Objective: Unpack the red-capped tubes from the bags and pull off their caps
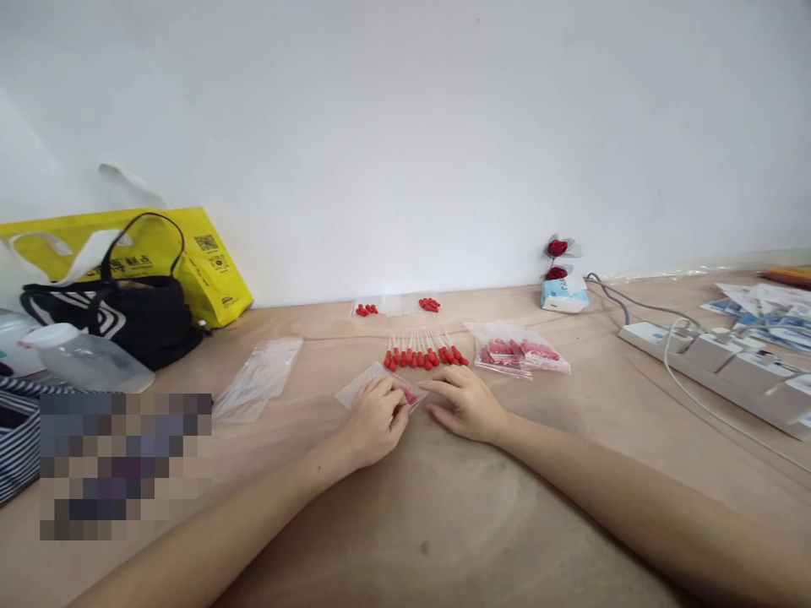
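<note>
A small clear plastic bag (pixel 353 384) lies flat on the table, with something red showing at its right end. My left hand (pixel 375 420) is over the bag, its fingers curled and pressing it down. Close by on the right, my right hand (pixel 467 404) has its thumb and fingers apart, the fingertips at the bag's right edge. Just beyond both hands, a row of thin pale sticks with red heads (pixel 415 359) is laid out. To their right, several filled clear bags (pixel 516 348) with red contents overlap in a pile.
Flat clear bags (pixel 259 380) lie to the left. Near the wall is another clear bag (pixel 396 305) with red heads at both ends. A yellow bag (pixel 215 262), black bag (pixel 145 317) and plastic bottle (pixel 95 359) stand left. A power strip (pixel 728 371) with cables is right.
</note>
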Demonstrator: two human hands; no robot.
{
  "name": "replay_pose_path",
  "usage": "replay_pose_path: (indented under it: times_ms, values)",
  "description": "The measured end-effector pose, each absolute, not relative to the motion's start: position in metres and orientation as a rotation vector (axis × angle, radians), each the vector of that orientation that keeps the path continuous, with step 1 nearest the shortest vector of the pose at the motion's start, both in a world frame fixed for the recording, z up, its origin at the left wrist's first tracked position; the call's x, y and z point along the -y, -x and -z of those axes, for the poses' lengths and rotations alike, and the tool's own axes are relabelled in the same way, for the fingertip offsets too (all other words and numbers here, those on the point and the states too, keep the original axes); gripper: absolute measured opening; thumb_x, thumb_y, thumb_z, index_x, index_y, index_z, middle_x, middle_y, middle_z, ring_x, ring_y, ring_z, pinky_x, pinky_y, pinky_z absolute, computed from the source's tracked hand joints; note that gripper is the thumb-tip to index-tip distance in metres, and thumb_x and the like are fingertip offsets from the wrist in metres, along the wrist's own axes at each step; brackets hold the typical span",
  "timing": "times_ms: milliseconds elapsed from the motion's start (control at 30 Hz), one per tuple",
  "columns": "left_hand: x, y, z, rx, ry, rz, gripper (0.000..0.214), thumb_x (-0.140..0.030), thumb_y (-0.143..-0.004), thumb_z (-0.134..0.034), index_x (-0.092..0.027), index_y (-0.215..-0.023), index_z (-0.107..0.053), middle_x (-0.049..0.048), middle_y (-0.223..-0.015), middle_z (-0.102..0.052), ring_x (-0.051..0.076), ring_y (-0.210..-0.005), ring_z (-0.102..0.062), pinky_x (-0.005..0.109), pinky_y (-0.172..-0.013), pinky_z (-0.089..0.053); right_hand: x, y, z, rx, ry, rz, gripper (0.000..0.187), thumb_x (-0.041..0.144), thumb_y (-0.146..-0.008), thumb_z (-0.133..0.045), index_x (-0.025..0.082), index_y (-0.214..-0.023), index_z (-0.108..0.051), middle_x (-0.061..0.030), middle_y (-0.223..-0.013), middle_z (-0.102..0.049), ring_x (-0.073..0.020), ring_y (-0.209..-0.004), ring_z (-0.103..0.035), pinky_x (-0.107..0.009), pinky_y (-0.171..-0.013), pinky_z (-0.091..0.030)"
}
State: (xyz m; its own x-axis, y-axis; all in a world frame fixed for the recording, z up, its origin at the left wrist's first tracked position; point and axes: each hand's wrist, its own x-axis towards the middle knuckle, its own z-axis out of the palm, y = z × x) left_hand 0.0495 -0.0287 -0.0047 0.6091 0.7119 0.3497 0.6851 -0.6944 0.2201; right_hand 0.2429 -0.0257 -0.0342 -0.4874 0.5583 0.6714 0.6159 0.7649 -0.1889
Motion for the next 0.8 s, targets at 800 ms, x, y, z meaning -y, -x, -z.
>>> replay_pose_path:
  times_ms: [800]
  values:
    - [0.024,-0.046,0.009,-1.354,-2.357,-0.811,0.012,-0.022,-0.069,-0.057,-0.020,-0.060,-0.064,0.0035,-0.085,-0.061,0.018,-0.080,-0.056,0.032,-0.071,-0.046,0.009,-0.237,0.034,2.234,0.783,0.194,0.015,0.024,-0.081,-0.051,0.020,-0.088,-0.063,-0.0050,-0.080,-0.058,-0.0150,-0.075,-0.046,-0.029,-0.066,-0.035]
